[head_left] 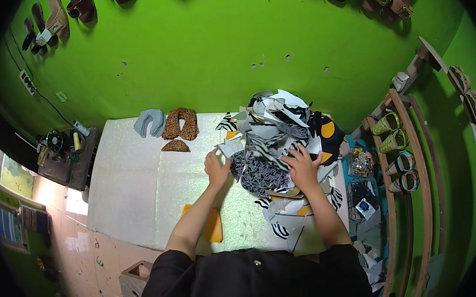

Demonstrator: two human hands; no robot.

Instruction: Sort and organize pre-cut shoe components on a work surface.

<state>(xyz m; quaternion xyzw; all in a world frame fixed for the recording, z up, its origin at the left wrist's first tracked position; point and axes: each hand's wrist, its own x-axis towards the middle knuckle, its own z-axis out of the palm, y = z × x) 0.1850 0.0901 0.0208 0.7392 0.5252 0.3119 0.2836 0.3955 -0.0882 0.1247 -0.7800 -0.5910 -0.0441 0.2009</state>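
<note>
- My left hand [217, 169]: fingers half curled at a pale scrap [231, 146]; gripping it, I can't tell.
- My right hand [303, 168]: fingers spread on the scrap heap [267, 148], one o'clock.
- Six o'clock, my left forearm [193, 217] part-hides an orange piece [214, 229].

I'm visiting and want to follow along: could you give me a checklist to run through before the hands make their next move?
1. Left hand has a firm grip on the pale scrap beside it: cannot tell.
2. Right hand on the heap of scraps: ok, fingers spread.
3. Spotted brown pieces apart from the heap: ok, lying to its left.
4. Grey-blue pieces apart from the heap: ok, left of the spotted ones.
5. Orange pieces fully in view: not ok, the left forearm partly hides them.
6. Heap compact: not ok, scraps spread toward the person.
</note>
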